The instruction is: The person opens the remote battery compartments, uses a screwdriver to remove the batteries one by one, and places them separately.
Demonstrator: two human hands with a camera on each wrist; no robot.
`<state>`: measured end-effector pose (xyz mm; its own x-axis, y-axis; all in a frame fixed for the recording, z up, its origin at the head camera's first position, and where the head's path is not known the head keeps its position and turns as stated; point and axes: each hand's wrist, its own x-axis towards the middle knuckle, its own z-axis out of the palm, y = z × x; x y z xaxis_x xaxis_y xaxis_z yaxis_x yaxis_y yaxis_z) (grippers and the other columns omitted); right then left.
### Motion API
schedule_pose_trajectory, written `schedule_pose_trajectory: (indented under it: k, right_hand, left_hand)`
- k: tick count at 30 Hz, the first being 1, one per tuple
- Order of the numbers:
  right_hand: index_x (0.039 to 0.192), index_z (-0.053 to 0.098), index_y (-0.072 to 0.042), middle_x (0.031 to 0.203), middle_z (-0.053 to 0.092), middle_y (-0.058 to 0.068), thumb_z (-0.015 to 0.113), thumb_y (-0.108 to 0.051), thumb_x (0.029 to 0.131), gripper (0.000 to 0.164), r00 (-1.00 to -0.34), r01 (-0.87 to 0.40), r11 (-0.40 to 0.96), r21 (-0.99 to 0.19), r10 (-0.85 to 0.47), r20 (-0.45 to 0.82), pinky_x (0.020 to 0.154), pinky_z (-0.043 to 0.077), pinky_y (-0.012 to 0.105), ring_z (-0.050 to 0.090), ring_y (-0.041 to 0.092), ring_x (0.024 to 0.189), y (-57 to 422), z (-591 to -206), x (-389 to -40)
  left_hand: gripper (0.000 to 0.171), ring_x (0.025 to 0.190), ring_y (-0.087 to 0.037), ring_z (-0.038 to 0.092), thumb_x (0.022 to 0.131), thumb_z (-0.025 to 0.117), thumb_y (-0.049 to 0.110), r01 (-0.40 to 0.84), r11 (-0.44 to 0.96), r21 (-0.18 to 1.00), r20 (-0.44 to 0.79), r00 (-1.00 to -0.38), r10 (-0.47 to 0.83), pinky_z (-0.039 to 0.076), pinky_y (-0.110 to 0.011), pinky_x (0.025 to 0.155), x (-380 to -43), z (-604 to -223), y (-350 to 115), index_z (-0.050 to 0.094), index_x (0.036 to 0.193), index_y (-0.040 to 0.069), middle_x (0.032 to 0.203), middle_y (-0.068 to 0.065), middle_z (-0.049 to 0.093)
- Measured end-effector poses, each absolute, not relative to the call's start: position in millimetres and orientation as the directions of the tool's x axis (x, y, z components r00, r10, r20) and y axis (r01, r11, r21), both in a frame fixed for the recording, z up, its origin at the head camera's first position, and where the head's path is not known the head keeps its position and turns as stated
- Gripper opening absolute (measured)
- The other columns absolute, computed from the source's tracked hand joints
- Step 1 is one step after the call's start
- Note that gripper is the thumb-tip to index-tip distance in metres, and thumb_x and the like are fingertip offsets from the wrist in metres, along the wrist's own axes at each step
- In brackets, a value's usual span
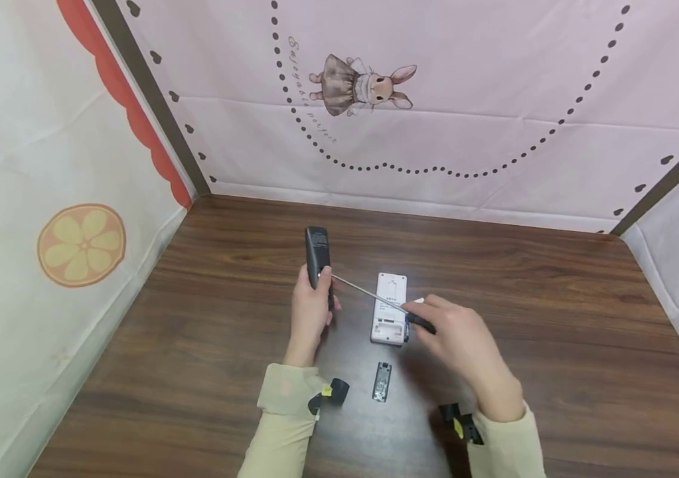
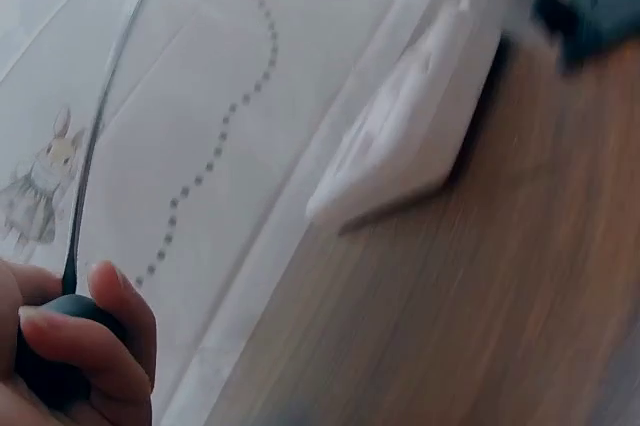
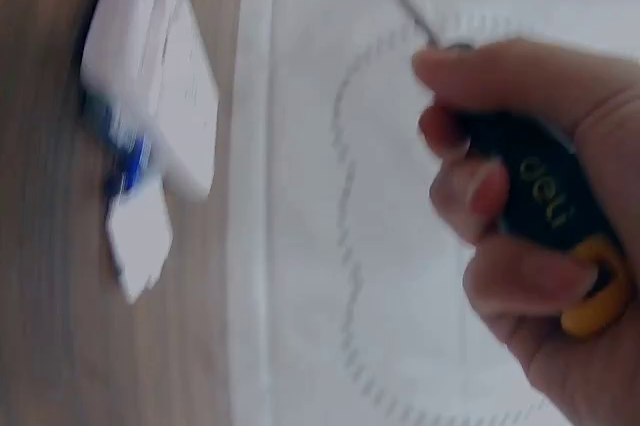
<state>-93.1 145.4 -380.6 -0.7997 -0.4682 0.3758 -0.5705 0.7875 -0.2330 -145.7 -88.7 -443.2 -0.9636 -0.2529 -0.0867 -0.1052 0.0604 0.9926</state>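
My left hand (image 1: 310,302) grips a black remote control (image 1: 318,247), its labelled back facing up. A screwdriver is in my right hand (image 1: 461,338), which wraps round its dark handle (image 3: 545,186) with a yellow end. Its long metal shaft (image 1: 369,292) reaches across to the black remote, and the tip meets it near my left thumb. Between the hands a white remote control (image 1: 391,292) lies face down with its battery compartment uncovered. Beside its lower right edge is a blue battery (image 3: 132,164), close to a small white cover (image 3: 140,236).
A small dark cover (image 1: 382,382) with a shiny inner side lies on the wooden table (image 1: 226,318), between the forearms. Cloth-covered walls (image 1: 464,86) stand at the back and both sides. Black camera mounts (image 1: 339,392) stick out from the sleeves.
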Motion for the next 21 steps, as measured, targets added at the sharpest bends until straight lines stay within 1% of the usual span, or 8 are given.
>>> schedule_pose_trajectory:
  k: [2,5,10,12,14,16,18,21]
  right_hand:
    - [0.105,0.069,-0.018,0.079,0.059,-0.006,0.072,-0.013,0.074,0.031,-0.770,-0.582,0.796,-0.165,-0.476,0.425,0.046,0.041,0.024,0.045,0.008,0.051,130.3,-380.1,-87.4]
    - [0.101,0.069,-0.017,0.074,0.056,-0.004,0.073,-0.011,0.072,0.030,-0.738,-0.579,0.809,-0.104,-0.466,0.488,0.040,0.038,0.026,0.045,0.011,0.048,109.5,-381.3,-79.2]
    - [0.100,0.067,-0.016,0.069,0.051,-0.001,0.068,-0.010,0.074,0.027,-0.707,-0.572,0.819,-0.055,-0.457,0.539,0.035,0.033,0.023,0.041,0.010,0.044,81.6,-389.5,-70.8]
    - [0.100,0.066,-0.016,0.068,0.050,0.000,0.068,-0.010,0.074,0.027,-0.706,-0.562,0.826,-0.044,-0.451,0.545,0.034,0.033,0.023,0.041,0.010,0.042,74.6,-392.1,-67.7]
    - [0.101,0.067,-0.016,0.067,0.050,0.001,0.067,-0.007,0.072,0.030,-0.711,-0.546,0.837,-0.041,-0.437,0.551,0.033,0.033,0.025,0.042,0.012,0.041,71.2,-391.8,-64.0]
    - [0.099,0.067,-0.016,0.067,0.050,0.001,0.067,-0.005,0.071,0.030,-0.716,-0.537,0.843,-0.037,-0.431,0.549,0.032,0.033,0.027,0.045,0.014,0.042,72.1,-387.9,-60.4]
    - [0.097,0.067,-0.016,0.067,0.051,0.001,0.066,-0.004,0.071,0.029,-0.718,-0.538,0.842,-0.032,-0.439,0.540,0.031,0.033,0.028,0.046,0.015,0.041,77.2,-381.6,-58.4]
    - [0.098,0.068,-0.018,0.068,0.053,-0.001,0.066,-0.006,0.072,0.028,-0.733,-0.552,0.832,-0.043,-0.461,0.500,0.033,0.032,0.028,0.044,0.015,0.041,92.7,-372.2,-60.0]
  left_hand:
    - [0.034,0.045,-0.017,0.053,0.094,0.046,0.043,-0.124,0.076,0.989,-0.097,-0.955,-0.282,0.033,-0.023,0.031,-146.2,-442.4,-94.4,0.045,0.116,0.017,0.092,-0.020,0.062]
    - [0.032,0.044,-0.016,0.052,0.095,0.045,0.040,-0.129,0.076,0.989,-0.098,-0.942,-0.321,0.032,-0.022,0.031,-146.2,-440.8,-101.8,0.045,0.114,0.015,0.091,-0.022,0.061]
    - [0.029,0.045,-0.014,0.053,0.096,0.044,0.038,-0.082,-0.029,0.996,-0.087,-0.907,-0.413,0.032,-0.020,0.031,-145.3,-440.7,-109.4,0.045,0.112,0.013,0.088,-0.022,0.060]
    - [0.029,0.045,-0.013,0.053,0.096,0.045,0.038,-0.091,-0.042,0.995,-0.100,-0.899,-0.425,0.032,-0.020,0.031,-145.0,-441.6,-112.5,0.045,0.112,0.013,0.088,-0.023,0.059]
    - [0.029,0.044,-0.013,0.052,0.096,0.045,0.038,-0.118,0.004,0.993,-0.107,-0.909,-0.403,0.034,-0.020,0.033,-144.7,-442.7,-116.4,0.046,0.111,0.013,0.087,-0.023,0.059]
    - [0.031,0.044,-0.013,0.051,0.094,0.047,0.040,-0.147,0.074,0.986,-0.112,-0.929,-0.353,0.037,-0.023,0.035,-144.6,-442.9,-120.9,0.047,0.111,0.015,0.085,-0.020,0.059]
    - [0.033,0.043,-0.013,0.049,0.093,0.049,0.042,-0.156,0.156,0.975,-0.108,-0.954,-0.279,0.040,-0.025,0.038,-144.6,-442.8,-125.3,0.048,0.111,0.015,0.081,-0.016,0.058]
    - [0.035,0.043,-0.014,0.046,0.090,0.053,0.045,-0.147,0.186,0.972,-0.119,-0.981,-0.152,0.040,-0.026,0.039,-144.2,-442.1,-129.6,0.050,0.110,0.016,0.075,-0.011,0.056]
